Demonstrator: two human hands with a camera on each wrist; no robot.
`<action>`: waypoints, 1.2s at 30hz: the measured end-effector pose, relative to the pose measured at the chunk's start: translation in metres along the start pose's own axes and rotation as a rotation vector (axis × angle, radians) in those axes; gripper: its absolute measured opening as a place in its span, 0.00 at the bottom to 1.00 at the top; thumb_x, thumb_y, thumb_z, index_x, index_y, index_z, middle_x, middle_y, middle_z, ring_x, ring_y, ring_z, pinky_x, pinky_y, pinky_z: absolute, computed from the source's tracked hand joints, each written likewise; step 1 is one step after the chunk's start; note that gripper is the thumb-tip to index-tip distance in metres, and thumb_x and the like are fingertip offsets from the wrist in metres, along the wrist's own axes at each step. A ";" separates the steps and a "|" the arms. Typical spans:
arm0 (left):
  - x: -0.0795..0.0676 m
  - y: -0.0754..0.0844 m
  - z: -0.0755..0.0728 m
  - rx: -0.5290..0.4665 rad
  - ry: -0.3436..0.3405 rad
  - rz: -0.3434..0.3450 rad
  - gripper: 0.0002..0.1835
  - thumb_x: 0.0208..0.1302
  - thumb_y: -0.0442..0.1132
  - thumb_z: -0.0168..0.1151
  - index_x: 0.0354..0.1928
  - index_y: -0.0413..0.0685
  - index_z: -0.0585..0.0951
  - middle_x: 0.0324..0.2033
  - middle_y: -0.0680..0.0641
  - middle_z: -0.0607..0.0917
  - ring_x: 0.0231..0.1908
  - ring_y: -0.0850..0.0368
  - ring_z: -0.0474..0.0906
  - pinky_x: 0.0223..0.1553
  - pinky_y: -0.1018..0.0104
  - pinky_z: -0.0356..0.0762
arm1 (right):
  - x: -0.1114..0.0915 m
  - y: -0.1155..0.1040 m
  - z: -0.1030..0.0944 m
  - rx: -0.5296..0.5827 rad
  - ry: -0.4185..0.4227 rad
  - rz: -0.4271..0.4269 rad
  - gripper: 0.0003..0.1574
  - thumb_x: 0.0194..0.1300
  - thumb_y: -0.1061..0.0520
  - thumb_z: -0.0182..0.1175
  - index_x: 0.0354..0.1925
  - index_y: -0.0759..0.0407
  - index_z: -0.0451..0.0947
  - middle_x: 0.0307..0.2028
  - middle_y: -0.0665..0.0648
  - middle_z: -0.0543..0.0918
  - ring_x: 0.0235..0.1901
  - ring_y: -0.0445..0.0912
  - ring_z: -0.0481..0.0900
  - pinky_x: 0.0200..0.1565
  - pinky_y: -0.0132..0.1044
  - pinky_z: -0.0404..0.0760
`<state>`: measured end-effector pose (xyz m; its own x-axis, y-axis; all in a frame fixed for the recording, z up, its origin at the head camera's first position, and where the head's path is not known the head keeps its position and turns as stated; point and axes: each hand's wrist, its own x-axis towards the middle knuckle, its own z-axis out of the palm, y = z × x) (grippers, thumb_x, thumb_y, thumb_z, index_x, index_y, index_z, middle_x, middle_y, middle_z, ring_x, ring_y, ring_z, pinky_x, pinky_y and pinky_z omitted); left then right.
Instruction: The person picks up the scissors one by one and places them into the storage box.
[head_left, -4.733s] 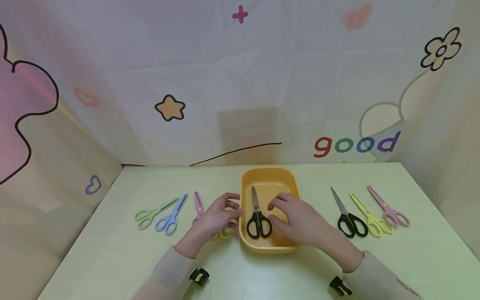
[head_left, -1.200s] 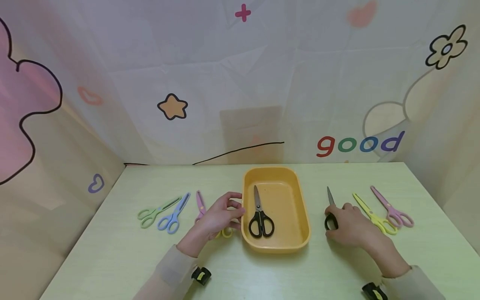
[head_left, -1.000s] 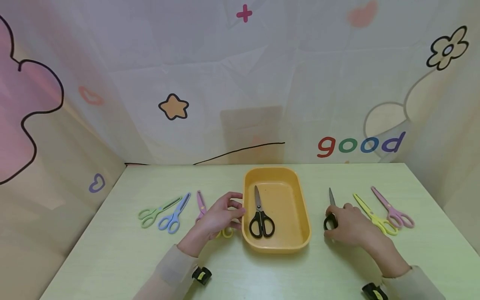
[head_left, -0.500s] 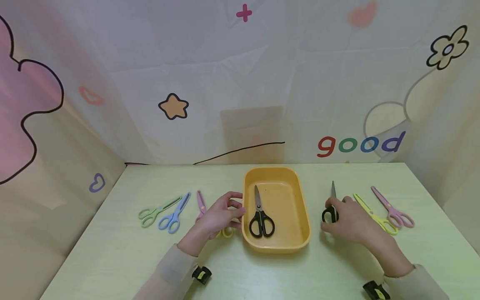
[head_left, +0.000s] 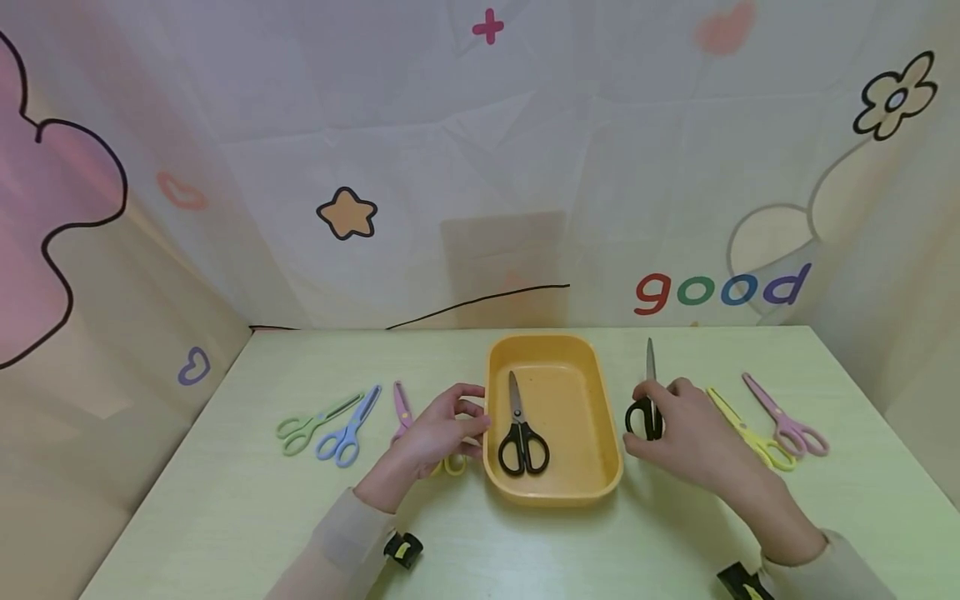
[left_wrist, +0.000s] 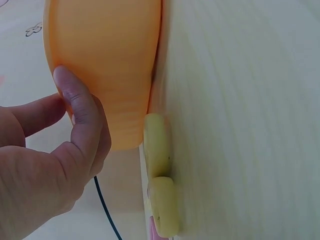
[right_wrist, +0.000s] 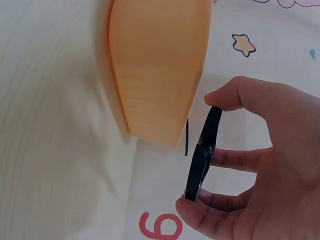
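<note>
Gripping in the right hand (head_left: pixel 701 433), with narrowed fingers (head_left: pixel 649 389), the metal scissors with black plastic handles (right_wrist: pixel 201 155), raised above the pale green tabletop (head_left: pixel 570 550), just right of the rectangular yellow plastic tray (head_left: pixel 573 417). Holding the tray's left rim by bent fingers of the left hand (head_left: pixel 440 435). Can read "good" (head_left: pixel 724 289) in coloured letters on the white cloth backdrop (head_left: pixel 525 150). Compared with half a second ago, has brought the scissors nearer to the tray.
</note>
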<state>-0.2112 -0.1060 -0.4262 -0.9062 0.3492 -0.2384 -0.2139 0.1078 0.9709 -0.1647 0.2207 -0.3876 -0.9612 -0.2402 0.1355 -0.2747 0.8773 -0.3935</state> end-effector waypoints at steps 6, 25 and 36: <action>-0.001 -0.001 0.000 0.005 -0.005 0.011 0.26 0.73 0.25 0.58 0.70 0.34 0.65 0.45 0.40 0.75 0.33 0.54 0.78 0.31 0.65 0.85 | -0.001 -0.014 0.002 0.027 0.039 -0.059 0.31 0.54 0.50 0.75 0.53 0.60 0.78 0.38 0.63 0.74 0.35 0.53 0.71 0.34 0.45 0.74; -0.003 0.001 0.001 0.026 0.004 0.020 0.25 0.73 0.25 0.58 0.69 0.35 0.66 0.45 0.39 0.75 0.32 0.54 0.78 0.31 0.64 0.85 | 0.003 -0.057 0.012 0.038 0.025 -0.160 0.29 0.54 0.51 0.75 0.52 0.58 0.78 0.37 0.57 0.72 0.37 0.51 0.69 0.35 0.42 0.75; -0.001 0.000 0.001 0.029 0.002 0.023 0.25 0.73 0.25 0.58 0.68 0.34 0.66 0.44 0.40 0.75 0.32 0.54 0.78 0.31 0.63 0.86 | 0.013 -0.073 0.030 0.006 -0.058 -0.146 0.30 0.54 0.51 0.74 0.53 0.58 0.79 0.38 0.57 0.70 0.38 0.52 0.68 0.33 0.39 0.74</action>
<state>-0.2103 -0.1057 -0.4258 -0.9115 0.3500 -0.2162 -0.1825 0.1270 0.9750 -0.1581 0.1413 -0.3845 -0.9109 -0.3887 0.1387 -0.4115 0.8290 -0.3788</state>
